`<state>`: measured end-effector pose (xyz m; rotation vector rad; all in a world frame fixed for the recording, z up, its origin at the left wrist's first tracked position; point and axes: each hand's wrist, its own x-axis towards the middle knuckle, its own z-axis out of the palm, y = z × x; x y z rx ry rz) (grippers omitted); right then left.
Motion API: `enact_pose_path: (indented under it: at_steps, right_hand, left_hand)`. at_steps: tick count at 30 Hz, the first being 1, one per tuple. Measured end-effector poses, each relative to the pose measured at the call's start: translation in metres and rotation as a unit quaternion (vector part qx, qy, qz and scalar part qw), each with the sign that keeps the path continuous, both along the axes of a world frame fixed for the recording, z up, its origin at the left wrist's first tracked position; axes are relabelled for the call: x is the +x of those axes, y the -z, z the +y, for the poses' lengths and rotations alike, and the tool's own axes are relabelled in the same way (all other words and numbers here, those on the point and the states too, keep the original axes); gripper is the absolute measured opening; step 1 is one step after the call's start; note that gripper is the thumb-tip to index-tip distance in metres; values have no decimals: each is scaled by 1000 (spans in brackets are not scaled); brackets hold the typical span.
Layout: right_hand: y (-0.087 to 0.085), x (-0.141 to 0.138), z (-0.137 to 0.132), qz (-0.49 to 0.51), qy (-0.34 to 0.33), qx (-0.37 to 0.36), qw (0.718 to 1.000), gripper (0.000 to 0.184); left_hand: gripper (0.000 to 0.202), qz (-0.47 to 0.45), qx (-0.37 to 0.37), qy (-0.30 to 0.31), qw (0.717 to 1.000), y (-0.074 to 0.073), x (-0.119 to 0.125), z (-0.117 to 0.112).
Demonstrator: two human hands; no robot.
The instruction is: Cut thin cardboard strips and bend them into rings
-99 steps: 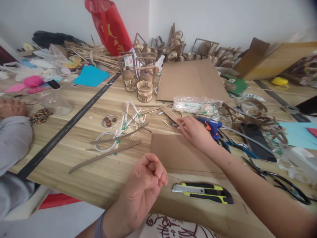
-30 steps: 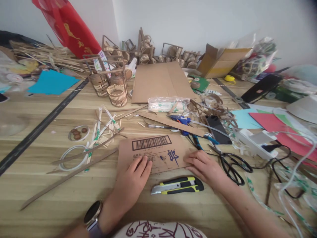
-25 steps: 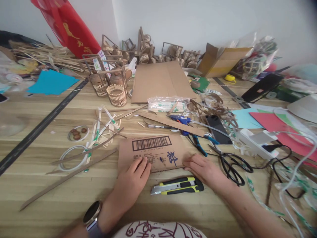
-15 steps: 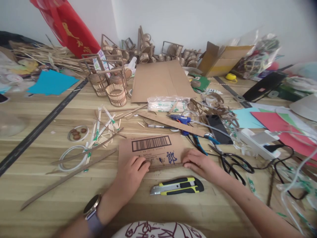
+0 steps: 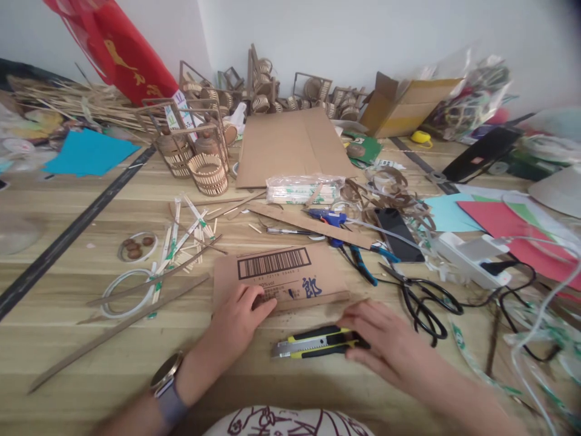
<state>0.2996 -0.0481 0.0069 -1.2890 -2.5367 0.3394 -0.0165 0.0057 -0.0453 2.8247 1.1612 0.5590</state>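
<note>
A printed piece of cardboard with a barcode lies on the table in front of me. My left hand is at its front left edge, holding it down with the fingers bent on top and the thumb pointing right. Closer to me, a yellow and black utility knife lies flat, its blade end to the left. My right hand has come over the knife's handle end, fingers on the far side and thumb on the near side. The palm hides the end of the handle.
Scissors, blue-handled pliers, a blue glue gun and a phone lie to the right. On the left are thin sticks and a white tape ring. A larger cardboard sheet lies behind.
My right hand has left the cardboard's right edge and moved toward me, onto the knife's handle. My left hand stays on the cardboard. The view has shifted slightly.
</note>
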Motion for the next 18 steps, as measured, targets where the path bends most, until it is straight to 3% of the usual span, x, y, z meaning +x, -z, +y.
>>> enact_pose_path:
  at_steps: [2, 5, 11, 14, 18]
  right_hand:
    - [5, -7, -14, -27, -1, -3, 1000, 42]
    - [15, -17, -28, -27, 42, -8, 999, 46]
    - [9, -9, -49, 91, 164, -160, 969, 20]
    - [1, 0, -59, 181, 236, -272, 915, 17]
    - [-9, 0, -68, 329, 323, -376, 804, 46]
  left_hand:
    - [32, 26, 8, 3, 1000, -5, 2, -1]
    - [25, 69, -9, 2, 998, -13, 5, -1]
    - [25, 110, -13, 1, 994, -18, 8, 1]
    - [28, 109, -6, -4, 994, -16, 8, 0]
    - [32, 112, -7, -7, 994, -15, 9, -3]
